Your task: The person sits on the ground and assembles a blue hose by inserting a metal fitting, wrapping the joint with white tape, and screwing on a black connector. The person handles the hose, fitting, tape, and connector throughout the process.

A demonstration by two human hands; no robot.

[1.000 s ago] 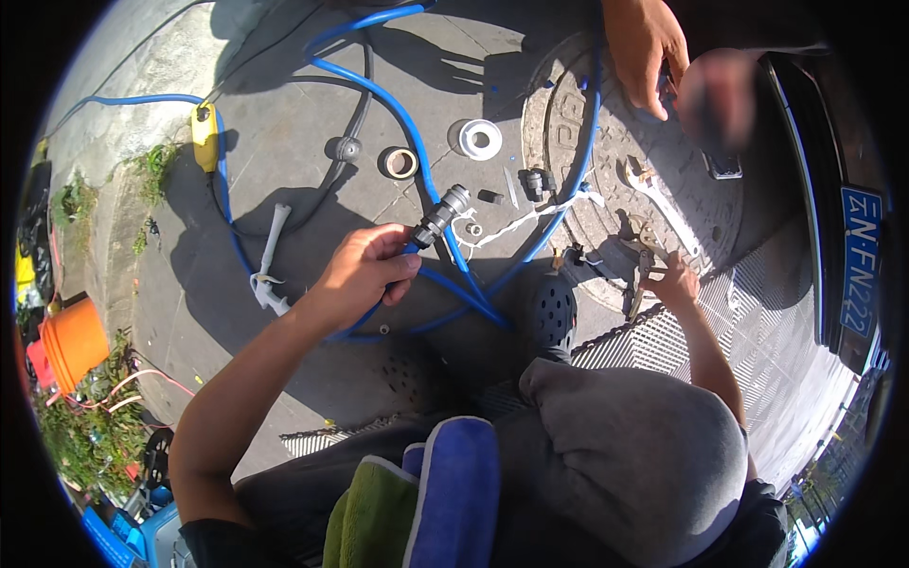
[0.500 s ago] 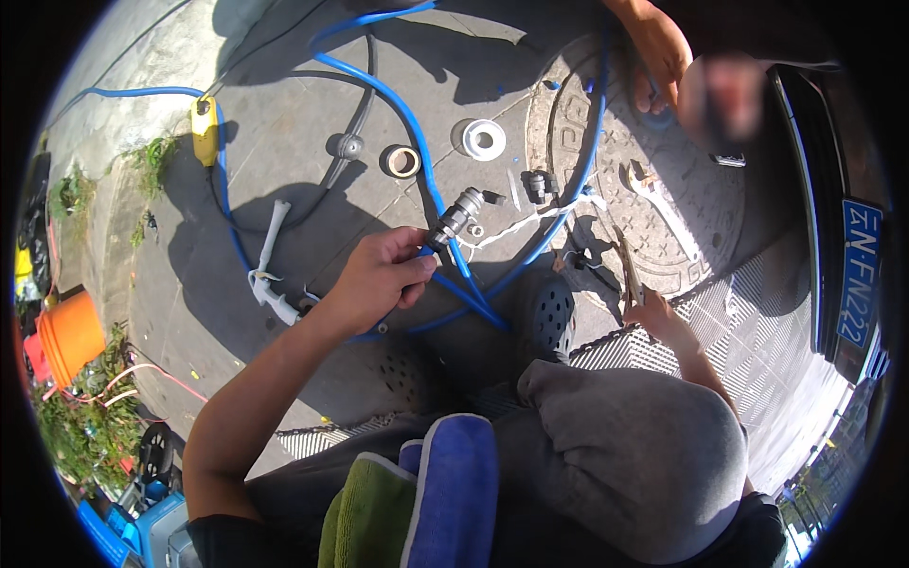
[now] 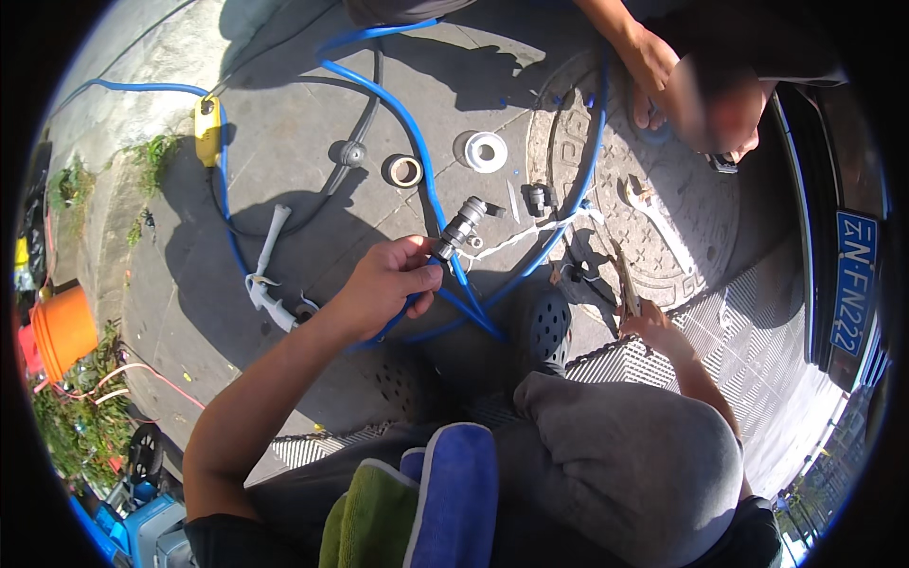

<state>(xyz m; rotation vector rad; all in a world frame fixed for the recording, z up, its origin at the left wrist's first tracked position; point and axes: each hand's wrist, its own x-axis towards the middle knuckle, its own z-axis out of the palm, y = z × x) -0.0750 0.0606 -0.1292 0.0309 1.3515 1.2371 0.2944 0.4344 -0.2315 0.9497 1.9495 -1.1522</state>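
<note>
In the middle, my left hand is closed round the end of a blue hose, just below a black and grey hose connector that tilts up and to the right. To the right, my right hand grips what looks like a worn pair of pliers, jaws pointing away from me; its fingers are partly hidden. Beyond the connector lies a small black fitting. A crumpled white strip stretches over the ground between my hands.
A large wrench rests on the round manhole cover. Tape rolls, looping blue hose and a white spray gun lie on the paving. Another person's hand reaches in at upper right, near a car bumper.
The other person at upper right has leaned and shifted, and a second hand with a small dark object now shows there. My hands keep their holds, almost still.
</note>
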